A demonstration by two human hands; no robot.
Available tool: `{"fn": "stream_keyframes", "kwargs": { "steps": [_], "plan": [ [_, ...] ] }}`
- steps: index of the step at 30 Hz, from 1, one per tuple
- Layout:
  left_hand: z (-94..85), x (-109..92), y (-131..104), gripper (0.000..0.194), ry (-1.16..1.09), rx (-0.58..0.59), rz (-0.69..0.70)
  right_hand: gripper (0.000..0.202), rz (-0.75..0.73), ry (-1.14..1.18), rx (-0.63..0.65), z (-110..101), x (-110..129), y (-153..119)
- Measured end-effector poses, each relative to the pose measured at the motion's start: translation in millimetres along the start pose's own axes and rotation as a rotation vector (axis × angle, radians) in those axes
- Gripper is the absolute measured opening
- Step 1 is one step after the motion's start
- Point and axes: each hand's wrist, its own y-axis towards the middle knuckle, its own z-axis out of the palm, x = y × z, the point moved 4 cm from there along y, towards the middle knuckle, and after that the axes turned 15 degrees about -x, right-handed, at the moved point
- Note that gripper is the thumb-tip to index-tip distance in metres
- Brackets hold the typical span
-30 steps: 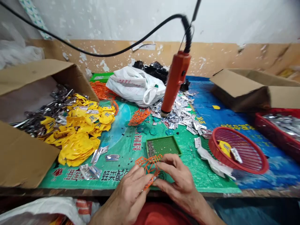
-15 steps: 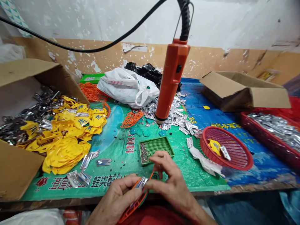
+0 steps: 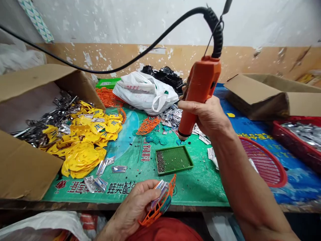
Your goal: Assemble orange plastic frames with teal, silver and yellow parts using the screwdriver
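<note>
Near the table's front edge, my left hand [image 3: 139,204] is closed on an orange lattice piece [image 3: 156,214] with a silver part [image 3: 160,192] and a teal part [image 3: 166,204] against it. My right hand [image 3: 204,110] is wrapped round the orange electric screwdriver [image 3: 192,97], which hangs from a black cable, its tip pointing down and slightly left. Below the tip lies a green tray [image 3: 175,160] with small screws [image 3: 161,161] along its left side.
Yellow parts [image 3: 82,157] spill from a cardboard box [image 3: 30,167] at left. A white bag [image 3: 142,92] lies at the back beside silver pieces. At right are a red basket [image 3: 265,160] and an open box [image 3: 255,97].
My right hand has left the orange piece, risen and gripped the screwdriver, which now leans more. The left hand still holds the orange piece. The view has shifted a little.
</note>
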Motion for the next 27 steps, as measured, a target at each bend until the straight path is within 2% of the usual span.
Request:
{"fn": "stream_keyframes", "kwargs": {
  "steps": [4, 11, 18, 22, 27],
  "plan": [
    [0.3, -1, 1, 0.026, -0.013, -0.006, -0.020, 0.033, 0.117, -0.003, 0.004, 5, -6, -13],
    [-0.9, 2, 5, 0.030, 0.088, -0.031, 0.004, 0.020, 0.266, -0.194, -0.018, -18, -29, -47],
    [1.7, 4, 7, 0.033, 0.261, 0.003, 0.022, 0.015, 0.229, -0.223, -0.174, -41, -33, -68],
    [4.5, 1, 9, 0.031, 0.271, -0.008, 0.027, 0.015, 0.227, -0.229, -0.265, -47, -40, -77],
    [7.7, 0, 11, 0.031, 0.281, -0.021, 0.011, 0.016, 0.227, -0.240, -0.295, -49, -42, -84]
  ]
}}
